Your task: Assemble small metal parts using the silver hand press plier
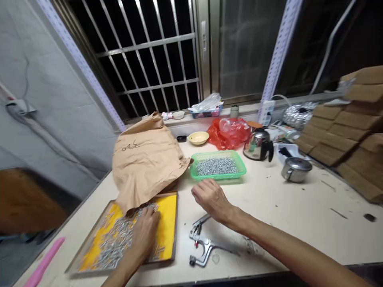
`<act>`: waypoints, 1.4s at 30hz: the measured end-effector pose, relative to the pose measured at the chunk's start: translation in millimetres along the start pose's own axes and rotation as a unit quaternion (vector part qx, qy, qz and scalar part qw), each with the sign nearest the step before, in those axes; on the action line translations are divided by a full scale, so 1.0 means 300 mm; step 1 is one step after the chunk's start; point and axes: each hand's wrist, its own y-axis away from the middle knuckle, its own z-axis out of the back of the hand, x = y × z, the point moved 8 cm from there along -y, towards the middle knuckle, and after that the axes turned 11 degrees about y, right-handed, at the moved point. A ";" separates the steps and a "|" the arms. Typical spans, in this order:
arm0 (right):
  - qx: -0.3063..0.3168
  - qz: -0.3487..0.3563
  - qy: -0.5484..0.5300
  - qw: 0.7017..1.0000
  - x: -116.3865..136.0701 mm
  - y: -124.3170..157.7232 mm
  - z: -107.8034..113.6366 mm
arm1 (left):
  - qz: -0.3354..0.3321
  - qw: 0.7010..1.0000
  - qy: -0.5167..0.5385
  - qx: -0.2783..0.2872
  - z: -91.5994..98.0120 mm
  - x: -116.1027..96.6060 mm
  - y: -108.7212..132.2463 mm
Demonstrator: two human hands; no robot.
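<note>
My left hand (145, 231) lies flat, fingers out, on a heap of small metal screws (115, 241) in a yellow tray (167, 223) with a brown rim. My right hand (211, 198) hovers over the table with fingers loosely spread and nothing in it, just in front of a green plastic basket (218, 165) holding more screws. A metal hand tool (203, 243) with pivoting arms lies on the table below my right wrist. A large brown paper bag (146, 159) rests on the tray's far end, its mouth over the screws.
Behind the basket are a red plastic bag (229, 133), a steel kettle (259, 145), a yellow bowl (198, 138) and a small steel pot (296, 169). Stacked cardboard boxes (347, 131) fill the right side. A pink strip (44, 261) lies at the table's left edge.
</note>
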 end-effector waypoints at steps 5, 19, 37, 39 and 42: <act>-0.013 -0.108 0.045 0.993 -0.113 -0.045 0.056 | 0.012 0.999 0.025 0.034 -0.047 0.052 -0.037; 0.248 -0.069 -0.172 0.951 0.045 0.447 -0.073 | 0.180 0.858 0.452 0.165 -0.095 -0.234 0.028; 0.228 -0.057 -0.112 0.966 0.017 0.522 -0.150 | 0.221 0.875 0.349 0.251 -0.181 -0.314 0.100; 0.224 -0.057 -0.115 0.966 0.017 0.521 -0.147 | 0.226 0.875 0.332 0.272 -0.185 -0.312 0.099; 0.218 -0.058 -0.120 0.967 0.019 0.522 -0.144 | 0.229 0.868 0.322 0.300 -0.200 -0.308 0.101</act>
